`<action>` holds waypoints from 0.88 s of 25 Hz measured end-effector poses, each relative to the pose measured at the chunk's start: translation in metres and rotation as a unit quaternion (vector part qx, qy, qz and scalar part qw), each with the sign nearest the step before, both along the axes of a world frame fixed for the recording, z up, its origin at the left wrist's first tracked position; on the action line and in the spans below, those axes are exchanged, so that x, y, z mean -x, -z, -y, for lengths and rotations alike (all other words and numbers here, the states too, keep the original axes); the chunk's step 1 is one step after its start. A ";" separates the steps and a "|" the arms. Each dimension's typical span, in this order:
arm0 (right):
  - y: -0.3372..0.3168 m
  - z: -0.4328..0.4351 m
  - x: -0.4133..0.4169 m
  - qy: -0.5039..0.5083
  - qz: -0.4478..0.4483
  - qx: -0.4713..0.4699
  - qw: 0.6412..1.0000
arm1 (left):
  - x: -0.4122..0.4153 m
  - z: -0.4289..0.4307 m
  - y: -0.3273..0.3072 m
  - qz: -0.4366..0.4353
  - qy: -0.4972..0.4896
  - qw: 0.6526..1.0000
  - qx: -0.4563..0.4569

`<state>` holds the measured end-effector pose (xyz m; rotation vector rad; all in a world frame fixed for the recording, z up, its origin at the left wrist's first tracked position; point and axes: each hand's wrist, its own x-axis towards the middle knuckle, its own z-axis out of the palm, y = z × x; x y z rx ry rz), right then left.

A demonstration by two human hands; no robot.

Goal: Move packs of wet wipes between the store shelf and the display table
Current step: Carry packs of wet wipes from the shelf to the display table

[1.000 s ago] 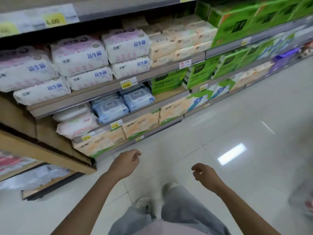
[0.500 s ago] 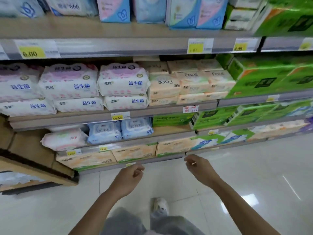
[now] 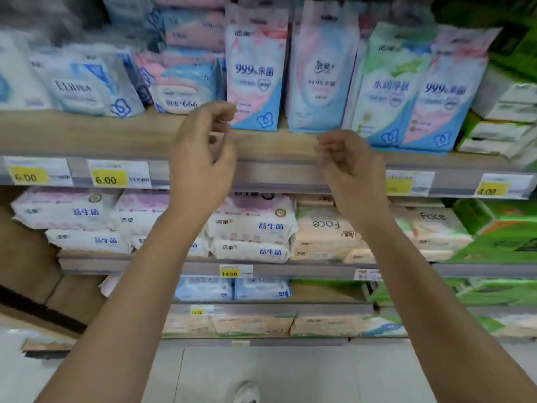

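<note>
Nearest the camera, a light shoe (image 3: 247,394) stands on the pale floor (image 3: 261,367), and two bare forearms extend from the lower corners toward the shelving. The left hand (image 3: 203,158) is up in front of the shelf (image 3: 87,135), fingers loosely curled with the thumb set apart, holding nothing. Its fingertips are just beside the lower left corner of a pink-and-blue pack (image 3: 255,74); whether they touch it I cannot tell. The right hand (image 3: 348,170) hovers at the shelf's front rail, fingers loosely curled as well, and empty.

On that rail, two yellow price tags (image 3: 109,178) at the left read "6.00". A lower tag (image 3: 229,271), one shelf down, reads "14.00".

Beyond the hands, the wet wipes packs stand upright in a row on the wooden board. The pink-and-blue pack is printed "99.9%" followed by Chinese characters. To its right come a paler pack (image 3: 321,74), a green pack (image 3: 389,82) and a pink pack (image 3: 444,91), also marked "99.9". One shelf down lie flat white packs (image 3: 252,222) and peach packs (image 3: 433,222) lettered "Face".

By my judgement, no pack is in hand yet, so this is the reach before a pick. The carry to the display table, which is not in view, is left to do.
</note>
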<state>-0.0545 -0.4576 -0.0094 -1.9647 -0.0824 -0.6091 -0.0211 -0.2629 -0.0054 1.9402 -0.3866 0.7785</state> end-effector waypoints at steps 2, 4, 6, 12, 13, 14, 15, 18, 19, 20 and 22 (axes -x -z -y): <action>-0.017 -0.012 -0.030 0.046 0.022 -0.007 0.999 | -0.038 0.001 -0.017 -0.040 -0.038 0.998 -0.012; -0.027 -0.024 -0.056 0.067 0.020 0.020 0.997 | -0.065 0.005 -0.022 -0.083 -0.067 0.992 -0.064; -0.034 -0.037 -0.076 0.049 -0.027 0.058 0.997 | -0.078 0.011 -0.023 -0.112 -0.072 0.987 -0.084; -0.029 -0.059 -0.093 -0.003 -0.044 0.057 0.997 | -0.080 0.020 -0.025 -0.163 -0.079 0.981 -0.068; -0.029 -0.058 -0.093 -0.006 -0.045 0.045 0.998 | -0.079 0.021 -0.026 -0.163 -0.078 0.982 -0.051; -0.030 -0.056 -0.092 -0.008 -0.045 0.030 0.998 | -0.079 0.022 -0.025 -0.165 -0.075 0.983 -0.035; -0.031 -0.055 -0.091 -0.013 -0.043 0.011 0.999 | -0.078 0.022 -0.025 -0.167 -0.076 0.983 -0.020; -0.035 -0.053 -0.085 -0.032 -0.035 -0.016 0.999 | -0.078 0.020 -0.023 -0.159 -0.086 0.983 0.030; -0.035 -0.052 -0.083 -0.036 -0.035 -0.017 0.999 | -0.078 0.020 -0.022 -0.156 -0.081 0.983 0.045; -0.035 -0.051 -0.082 -0.041 -0.037 -0.018 0.998 | -0.077 0.020 -0.022 -0.155 -0.073 0.984 0.058; -0.035 -0.049 -0.079 -0.052 -0.046 -0.014 0.998 | -0.077 0.019 -0.022 -0.152 -0.064 0.984 0.069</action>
